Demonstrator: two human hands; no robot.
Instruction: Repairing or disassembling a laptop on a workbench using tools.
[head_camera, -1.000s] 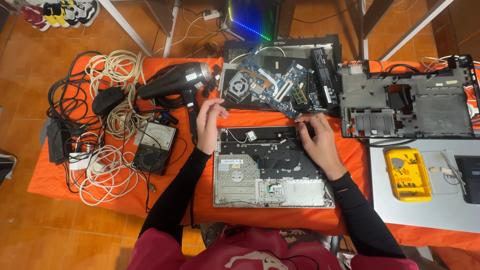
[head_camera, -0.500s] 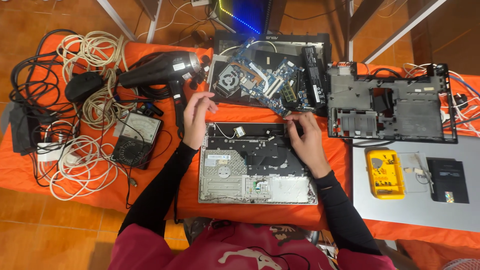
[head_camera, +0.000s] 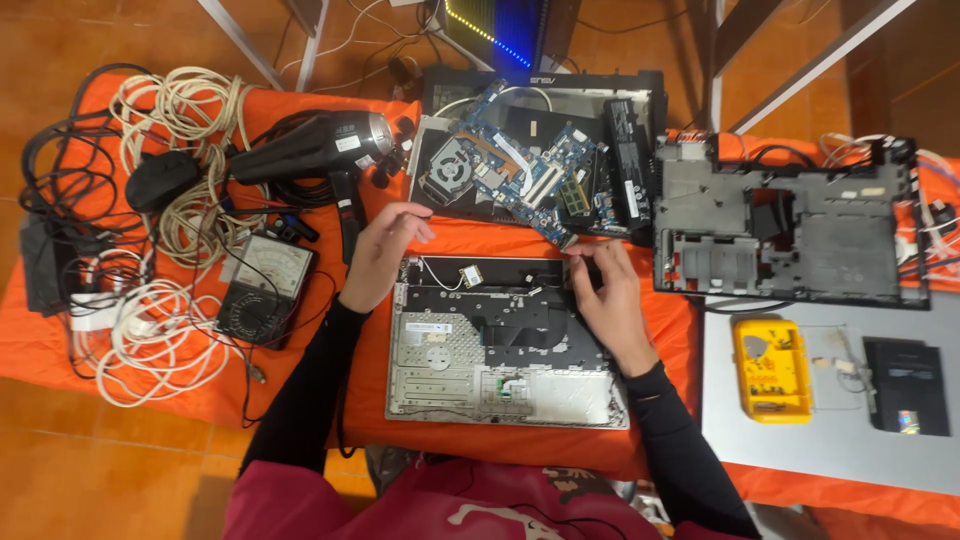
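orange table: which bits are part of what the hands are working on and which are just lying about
In hand:
silver laptop palmrest shell
left hand at its top left corner
right hand on its top right edge

Lying about:
blue motherboard
grey laptop base
black heat gun
black analogue multimeter
yellow screw box

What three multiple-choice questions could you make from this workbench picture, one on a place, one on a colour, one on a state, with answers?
1. Where does the analog meter lie?
A. left of the laptop palmrest panel
B. on the grey sheet
C. on the motherboard

2. What colour is the cloth over the table?
A. blue
B. orange
C. white

3. What is the left hand doing?
A. gripping the hair dryer
B. hovering open, holding nothing
C. lying flat on the meter

Answers: 1 A, the meter sits among the cables at the panel's left. 2 B, orange shows all around the parts. 3 B, its fingers are spread by the panel's top-left corner, while the right hand rests on the panel's top edge.
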